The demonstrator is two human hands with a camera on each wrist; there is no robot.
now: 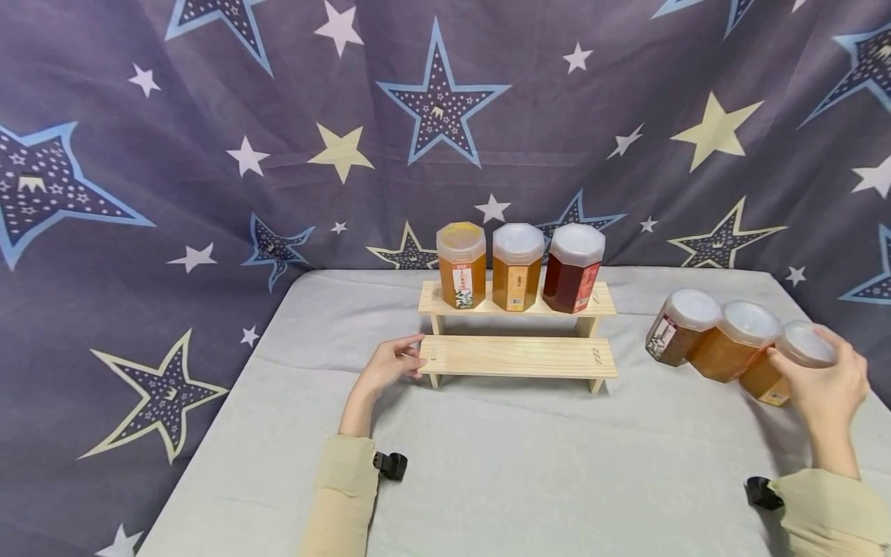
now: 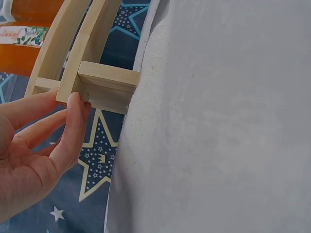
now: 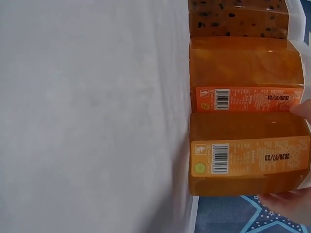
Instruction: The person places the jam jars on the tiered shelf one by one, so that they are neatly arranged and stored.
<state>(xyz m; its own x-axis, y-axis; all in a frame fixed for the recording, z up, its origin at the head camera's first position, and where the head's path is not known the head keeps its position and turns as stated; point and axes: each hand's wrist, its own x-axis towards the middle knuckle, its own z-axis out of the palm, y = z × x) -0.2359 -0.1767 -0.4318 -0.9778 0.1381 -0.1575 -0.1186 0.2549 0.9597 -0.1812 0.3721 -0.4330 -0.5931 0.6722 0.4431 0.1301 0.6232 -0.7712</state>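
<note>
A two-step wooden display rack [image 1: 515, 357] stands on the table. My left hand [image 1: 392, 363] pinches the left end of its lower board, and the left wrist view shows thumb and fingertips [image 2: 74, 104] at the board's corner. Over at the right, my right hand [image 1: 831, 383] grips an amber jar [image 1: 764, 381] round its white lid. This jar is the nearest of three in a slanting row. Beside it stands an orange jar [image 1: 724, 352] with an orange label, then a brown jar [image 1: 671, 340] with dark specks inside. The right palm hides part of the gripped lid.
On the rack's upper step stand a golden jar [image 1: 462, 282], an amber jar [image 1: 517, 282] and a dark red jar [image 1: 571, 286]. Pale grey cloth [image 1: 529, 464] covers the table. A star-patterned curtain [image 1: 299, 100] hangs behind and along the sides.
</note>
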